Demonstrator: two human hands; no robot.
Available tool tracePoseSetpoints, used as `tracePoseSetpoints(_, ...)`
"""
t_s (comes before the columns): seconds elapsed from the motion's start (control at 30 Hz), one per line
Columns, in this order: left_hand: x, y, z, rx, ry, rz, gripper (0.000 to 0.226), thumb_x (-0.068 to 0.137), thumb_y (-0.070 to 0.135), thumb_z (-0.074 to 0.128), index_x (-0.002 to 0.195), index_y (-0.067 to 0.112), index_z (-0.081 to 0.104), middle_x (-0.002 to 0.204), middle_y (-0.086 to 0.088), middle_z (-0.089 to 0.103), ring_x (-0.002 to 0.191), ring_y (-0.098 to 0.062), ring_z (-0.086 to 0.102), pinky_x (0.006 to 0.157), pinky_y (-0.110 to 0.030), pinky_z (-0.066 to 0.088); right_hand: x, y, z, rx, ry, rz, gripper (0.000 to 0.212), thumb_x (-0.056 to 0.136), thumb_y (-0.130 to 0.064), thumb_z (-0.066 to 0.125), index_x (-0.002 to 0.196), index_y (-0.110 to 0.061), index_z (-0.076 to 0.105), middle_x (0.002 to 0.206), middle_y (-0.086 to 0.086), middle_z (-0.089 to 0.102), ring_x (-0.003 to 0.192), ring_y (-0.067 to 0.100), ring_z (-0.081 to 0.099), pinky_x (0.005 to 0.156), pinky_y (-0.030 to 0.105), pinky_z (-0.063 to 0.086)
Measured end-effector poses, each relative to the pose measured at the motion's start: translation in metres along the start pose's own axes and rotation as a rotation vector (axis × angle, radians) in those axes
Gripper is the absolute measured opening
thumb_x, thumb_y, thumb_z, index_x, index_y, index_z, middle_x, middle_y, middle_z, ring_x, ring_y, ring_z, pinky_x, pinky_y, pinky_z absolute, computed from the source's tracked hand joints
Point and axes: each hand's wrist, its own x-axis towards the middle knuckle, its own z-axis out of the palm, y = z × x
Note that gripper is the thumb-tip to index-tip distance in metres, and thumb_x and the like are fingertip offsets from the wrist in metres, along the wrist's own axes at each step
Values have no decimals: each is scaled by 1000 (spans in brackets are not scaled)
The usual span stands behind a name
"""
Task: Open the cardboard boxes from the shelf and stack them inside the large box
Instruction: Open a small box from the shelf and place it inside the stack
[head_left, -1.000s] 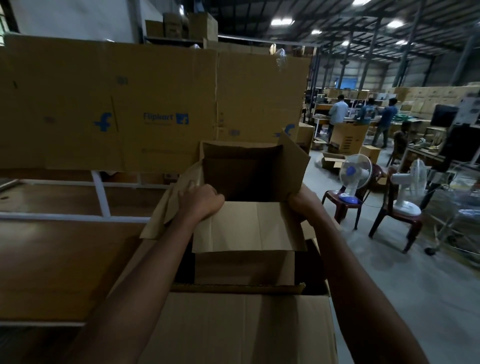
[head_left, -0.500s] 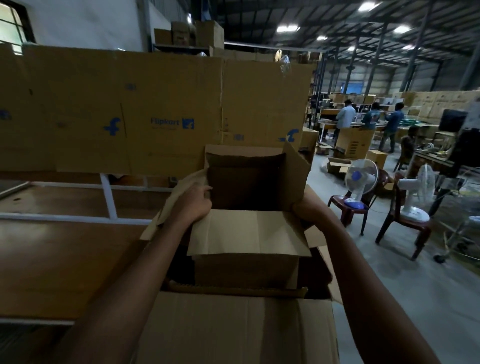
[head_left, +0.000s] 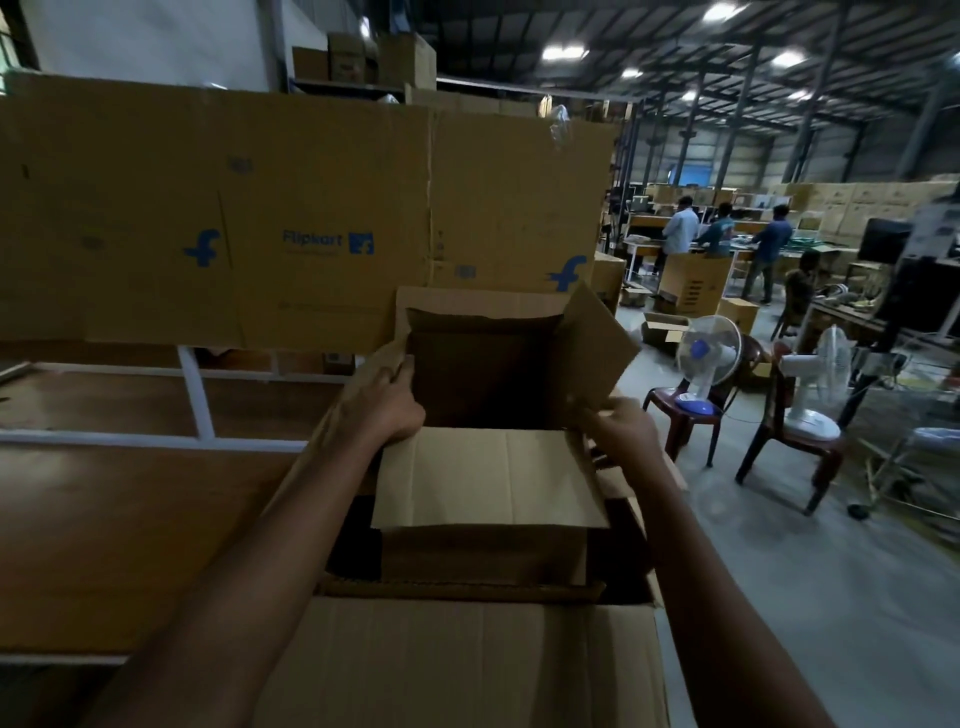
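Your left hand (head_left: 387, 400) and right hand (head_left: 621, 431) each grip a side flap of the opened small box (head_left: 488, 478), inside the large box (head_left: 457, 665).

Pretty much everything here is plain brown corrugated cardboard, matt and a bit creased. The open box (head_left: 498, 415) has raw kraft flaps with visible fold lines, and the big box (head_left: 467, 660) under it is the same dull stuff. The sheets (head_left: 260, 218) standing along the table's far edge are matt cardboard too, with blue print on them. The table (head_left: 104, 519) looks like smooth brown wood or laminate with a slight sheen, framed in white painted metal (head_left: 195, 395). Chairs (head_left: 685, 415) look like glossy dark plastic, fans (head_left: 709, 358) white plastic. Floor (head_left: 831, 597) is smooth grey concrete.
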Motion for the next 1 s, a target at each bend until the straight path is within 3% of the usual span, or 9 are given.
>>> tracePoseSetpoints(0.07,2,0,0,3,19,5,80,99,38,41,163,31,-7,173,-2,-4,154,-41,15,118,-61,26,-15,-8,0,28,458,-239,60,88,-59,68,130,-17,55,104,2,65,92,17,65,72,34,54)
tracePoseSetpoints(0.13,10,0,1,20,25,5,81,100,42,43,164,28,-5,173,-2,-3,155,-40,14,118,-63,24,-34,-39,3,31,764,-623,47,95,-38,70,129,-12,52,112,9,57,99,13,53,79,25,45)
tracePoseSetpoints(0.23,24,3,1,51,37,12,87,96,48,49,164,27,0,172,-4,4,154,-39,18,114,-63,28,-50,-81,27,-146,470,-1076,18,100,-23,60,116,-15,57,105,5,61,93,4,49,75,18,44)
tracePoseSetpoints(0.37,41,9,-3,112,7,51,92,96,39,55,164,22,-5,172,-3,0,155,-37,15,115,-65,30,-11,-59,64,-645,-9,-673,34,102,-47,49,129,-27,57,125,1,61,114,19,56,94,42,49)
tracePoseSetpoints(0.47,54,11,-7,240,8,140,95,98,31,60,164,21,-6,172,-3,-7,158,-33,1,120,-66,20,1,-33,71,-580,-87,-414,46,103,-55,41,134,-26,56,140,6,55,121,23,53,99,44,47)
tracePoseSetpoints(0.57,71,15,-8,335,86,209,104,96,20,65,162,25,-16,170,0,-22,158,-31,-8,122,-65,16,1,-26,74,-660,-86,-429,57,99,-61,37,144,-29,52,157,3,42,148,32,30,119,54,25)
tracePoseSetpoints(0.7,99,14,-9,311,102,195,108,95,25,67,162,25,-17,170,4,-23,158,-31,-2,121,-61,22,-10,-11,80,-594,-96,-422,49,97,-63,38,121,-29,64,116,-2,68,100,17,65,85,36,53)
tracePoseSetpoints(0.8,116,17,-12,308,74,206,104,95,31,66,163,28,-12,172,4,-9,157,-31,12,117,-61,31,-21,0,80,-573,-53,-451,47,99,-60,39,113,-25,66,95,-5,69,78,11,64,66,27,48)
tracePoseSetpoints(1.0,140,9,-2,293,44,182,101,97,23,60,161,38,-17,173,2,-8,150,-38,27,117,-64,29,-17,1,86,-464,-88,-443,46,100,-63,37,99,-27,65,83,-9,67,69,5,64,67,30,58)
